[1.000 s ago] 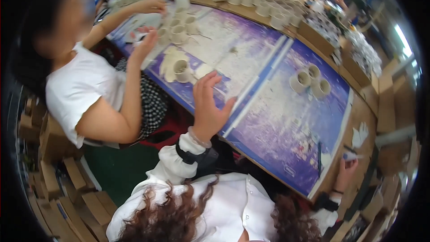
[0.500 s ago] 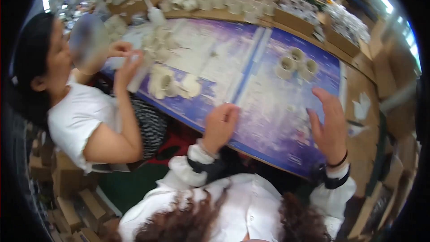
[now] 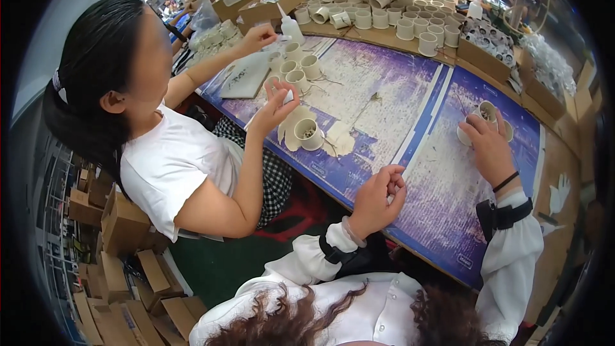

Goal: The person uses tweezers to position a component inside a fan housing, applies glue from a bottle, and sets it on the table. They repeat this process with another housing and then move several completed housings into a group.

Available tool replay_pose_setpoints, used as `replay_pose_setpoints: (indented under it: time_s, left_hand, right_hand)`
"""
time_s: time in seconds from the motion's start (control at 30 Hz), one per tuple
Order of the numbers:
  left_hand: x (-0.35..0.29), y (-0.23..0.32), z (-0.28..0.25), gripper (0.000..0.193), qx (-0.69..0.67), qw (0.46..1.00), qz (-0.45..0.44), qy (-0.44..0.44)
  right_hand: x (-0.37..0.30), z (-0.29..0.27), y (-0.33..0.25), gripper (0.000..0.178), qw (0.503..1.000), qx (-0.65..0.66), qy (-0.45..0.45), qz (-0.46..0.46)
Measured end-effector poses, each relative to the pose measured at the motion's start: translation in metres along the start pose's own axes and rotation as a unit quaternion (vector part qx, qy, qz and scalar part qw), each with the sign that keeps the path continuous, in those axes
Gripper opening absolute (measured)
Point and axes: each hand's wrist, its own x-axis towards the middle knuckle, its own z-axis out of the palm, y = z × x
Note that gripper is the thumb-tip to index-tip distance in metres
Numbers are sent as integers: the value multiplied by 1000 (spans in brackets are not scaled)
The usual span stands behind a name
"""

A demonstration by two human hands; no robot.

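Note:
Three small cream-white cups stand together at the right of the table mat. My right hand (image 3: 494,157) reaches over them, thumb and fingers on either side of the far cup (image 3: 487,110), which has something speckled inside. The hand partly covers the left cup (image 3: 462,133) and the right cup (image 3: 509,131). My left hand (image 3: 378,200) hovers over the mat's near edge, fingers curled in; whatever they may hold is hidden. A bare worn patch of the purple-blue mat (image 3: 442,208) lies between my hands.
At left, a co-worker in a white shirt (image 3: 192,179) raises both hands near several cups (image 3: 296,79) and one cup (image 3: 309,134) on cream sheets. A squeeze bottle (image 3: 290,29), many cups (image 3: 378,19) and cardboard boxes line the back. A white glove (image 3: 559,193) lies at right.
My right hand has moved forward from spread fingers above the mat to the cups. My left hand stays curled by the edge. The view has shifted, and the co-worker's hands have moved apart.

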Motion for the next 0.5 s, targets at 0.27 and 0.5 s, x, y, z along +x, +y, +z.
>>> replay_pose_setpoints:
  time_s: [0.27, 0.5]
  left_hand:
    - [-5, 4, 0, 41, 29, 999, 26, 0]
    - [-10, 6, -1, 35, 42, 997, -40, -45]
  right_hand:
    - [2, 2, 1, 48, 999, -20, 47, -9]
    - [-4, -5, -1, 48, 995, -58, 54, -65]
